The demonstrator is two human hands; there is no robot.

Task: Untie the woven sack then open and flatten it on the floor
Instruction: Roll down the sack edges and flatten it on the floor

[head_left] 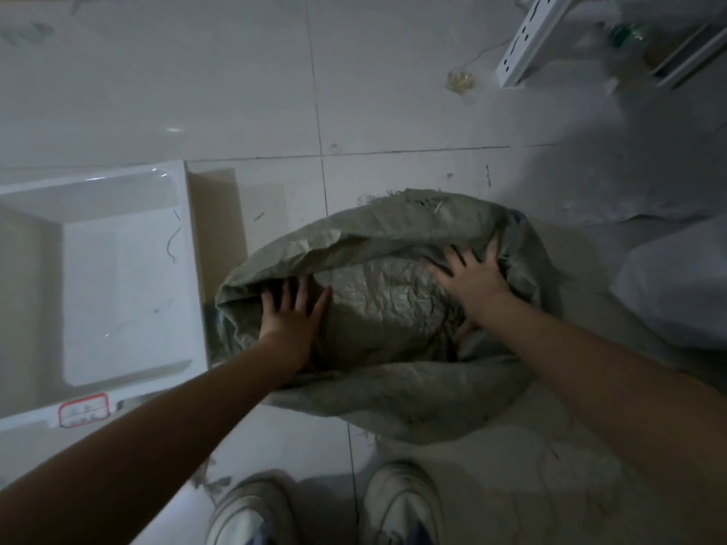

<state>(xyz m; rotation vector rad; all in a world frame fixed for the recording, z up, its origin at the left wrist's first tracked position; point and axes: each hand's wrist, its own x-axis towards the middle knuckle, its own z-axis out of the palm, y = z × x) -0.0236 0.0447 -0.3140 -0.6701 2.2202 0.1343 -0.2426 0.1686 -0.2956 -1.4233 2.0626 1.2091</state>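
A grey-green woven sack (387, 300) lies crumpled on the tiled floor in front of me, its mouth spread wide and its rim rolled outward. My left hand (293, 314) is inside the mouth at the left, fingers spread and pressed against the sack's inner wall. My right hand (474, 279) is inside at the right, fingers also spread flat on the fabric near the far rim. Neither hand grips anything. No tie or string is visible on the sack.
A white rectangular tray-like panel (118, 289) with a red-bordered label lies just left of the sack. A perforated white metal rail (529, 43) and clutter sit at the far right. A pale bag (680, 285) lies right of the sack. My shoes (326, 509) stand below.
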